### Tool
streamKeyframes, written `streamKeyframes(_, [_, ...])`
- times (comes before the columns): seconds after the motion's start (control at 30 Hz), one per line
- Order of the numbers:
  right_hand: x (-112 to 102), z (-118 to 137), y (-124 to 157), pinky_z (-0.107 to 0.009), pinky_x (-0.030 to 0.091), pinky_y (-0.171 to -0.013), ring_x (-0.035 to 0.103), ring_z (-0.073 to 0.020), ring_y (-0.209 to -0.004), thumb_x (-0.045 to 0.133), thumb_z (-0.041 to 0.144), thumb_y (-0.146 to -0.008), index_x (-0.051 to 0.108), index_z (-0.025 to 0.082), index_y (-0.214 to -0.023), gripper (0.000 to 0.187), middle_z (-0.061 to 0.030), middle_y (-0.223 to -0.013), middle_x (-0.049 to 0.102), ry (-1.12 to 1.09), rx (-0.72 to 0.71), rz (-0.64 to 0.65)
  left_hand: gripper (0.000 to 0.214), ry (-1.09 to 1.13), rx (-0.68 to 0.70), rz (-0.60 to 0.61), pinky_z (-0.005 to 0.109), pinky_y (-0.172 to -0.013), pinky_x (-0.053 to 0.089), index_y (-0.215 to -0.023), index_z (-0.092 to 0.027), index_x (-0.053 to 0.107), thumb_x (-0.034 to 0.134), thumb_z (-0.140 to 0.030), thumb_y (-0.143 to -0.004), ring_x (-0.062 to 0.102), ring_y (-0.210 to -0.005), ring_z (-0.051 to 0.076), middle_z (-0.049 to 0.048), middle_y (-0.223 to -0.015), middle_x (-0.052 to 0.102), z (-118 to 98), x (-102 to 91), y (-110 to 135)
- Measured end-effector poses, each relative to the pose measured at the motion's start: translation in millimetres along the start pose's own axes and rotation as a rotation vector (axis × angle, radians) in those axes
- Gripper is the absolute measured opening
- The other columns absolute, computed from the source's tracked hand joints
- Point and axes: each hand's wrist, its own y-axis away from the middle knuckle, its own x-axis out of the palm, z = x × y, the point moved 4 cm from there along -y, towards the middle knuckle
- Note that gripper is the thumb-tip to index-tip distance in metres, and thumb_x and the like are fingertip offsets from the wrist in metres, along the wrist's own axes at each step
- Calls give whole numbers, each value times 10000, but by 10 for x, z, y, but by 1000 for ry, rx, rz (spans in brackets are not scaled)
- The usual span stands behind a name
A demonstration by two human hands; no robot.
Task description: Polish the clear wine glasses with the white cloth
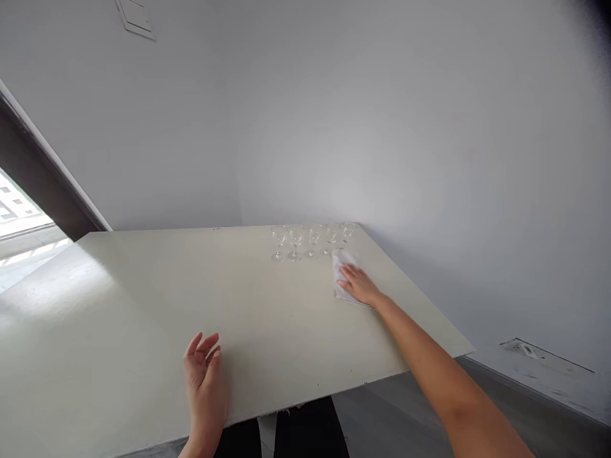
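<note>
My right hand (359,284) reaches far across the cream table (157,305) and lies flat, fingers stretched, on a white cloth (342,262) near the table's right edge. Just beyond the cloth stands a row of several small clear stemmed glasses (312,240), upright along the back edge by the wall. My left hand (204,375) hovers at the near edge of the table, palm turned sideways, fingers loosely apart and holding nothing.
White walls meet in a corner behind the table. A bright window with a dark frame (28,172) is at the left. A floor outlet plate (522,348) lies on the grey floor at the right.
</note>
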Motion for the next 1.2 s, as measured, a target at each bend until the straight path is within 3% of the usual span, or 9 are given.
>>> streamKeyframes(0.1, [-98, -617, 303, -431, 128, -1072, 127, -254, -1348, 240, 518, -883, 294, 134, -1377, 628, -107, -1458, 206, 97, 196, -11, 415, 13, -14, 12, 351, -956, 322, -1159, -324, 436, 557, -303, -763, 457, -1073, 160, 12, -1079, 529, -9, 3, 2])
streamKeyframes(0.2, [-142, -966, 682, -443, 156, -1063, 138, -267, -1343, 194, 527, -882, 264, 120, -1384, 650, -122, -1460, 198, 169, 389, -31, 410, 28, -25, 18, 339, -937, 331, -1155, -322, 441, 560, -307, -764, 470, -1049, 156, 6, -1063, 534, -20, -1, -3])
streamKeyframes(0.37, [-97, -908, 1279, -473, 218, -1031, 201, -315, -1315, 144, 512, -876, 306, 86, -1354, 660, -162, -1428, 256, 301, 611, -89, 429, 16, -48, 27, 328, -914, 340, -1165, -308, 447, 576, -319, -756, 478, -1030, 158, 10, -1078, 537, -24, -19, -9])
streamKeyframes(0.47, [-9, -612, 1514, -471, 223, -1031, 213, -330, -1308, 147, 503, -875, 330, 61, -1342, 669, -178, -1413, 277, 342, 584, -106, 430, 9, -45, 40, 314, -897, 343, -1161, -305, 452, 581, -325, -751, 480, -1029, 160, 11, -1077, 541, -10, -15, -8])
streamKeyframes(0.6, [128, -58, 1592, -461, 188, -1058, 149, -305, -1335, 161, 539, -873, 310, 80, -1363, 687, -156, -1444, 227, 269, 393, -91, 424, -56, -39, 58, 310, -868, 359, -1162, -297, 445, 563, -361, -759, 482, -1022, 172, 24, -1104, 534, 31, 7, 2])
streamKeyframes(0.7, [197, 457, 1452, -458, 170, -1073, 103, -280, -1347, 201, 546, -877, 273, 111, -1385, 672, -133, -1463, 179, 189, 175, -36, 446, -149, -59, 85, 329, -873, 367, -1172, -287, 433, 547, -394, -754, 488, -1015, 187, 38, -1136, 527, 43, 26, -2])
streamKeyframes(0.83, [243, 1220, 1076, -455, 148, -1085, 56, -243, -1355, 234, 476, -907, 218, 182, -1405, 579, -82, -1480, 125, 75, -261, 100, 395, -257, -137, 213, 344, -898, 366, -1095, -255, 494, 554, -385, -727, 479, -1075, 216, 57, -1135, 543, -71, 128, -57])
streamKeyframes(1.0, [281, 2016, 562, -455, 85, -1098, 15, -250, -1356, 344, 462, -887, 216, 173, -1403, 605, -80, -1485, 95, -44, -664, 232, 304, -356, -204, 458, 327, -833, 411, -993, -219, 561, 557, -332, -710, 507, -1061, 230, 75, -1075, 578, -337, 537, -350])
streamKeyframes(1.2, [338, 2538, 422, -450, 57, -1101, -3, -252, -1355, 325, 483, -886, 221, 135, -1398, 628, -109, -1481, 100, -103, -785, 278, 270, -676, 80, 519, 276, -764, 415, -991, -223, 526, 534, -236, -721, 541, -936, 168, 50, -1109, 565, -305, 1356, -1168])
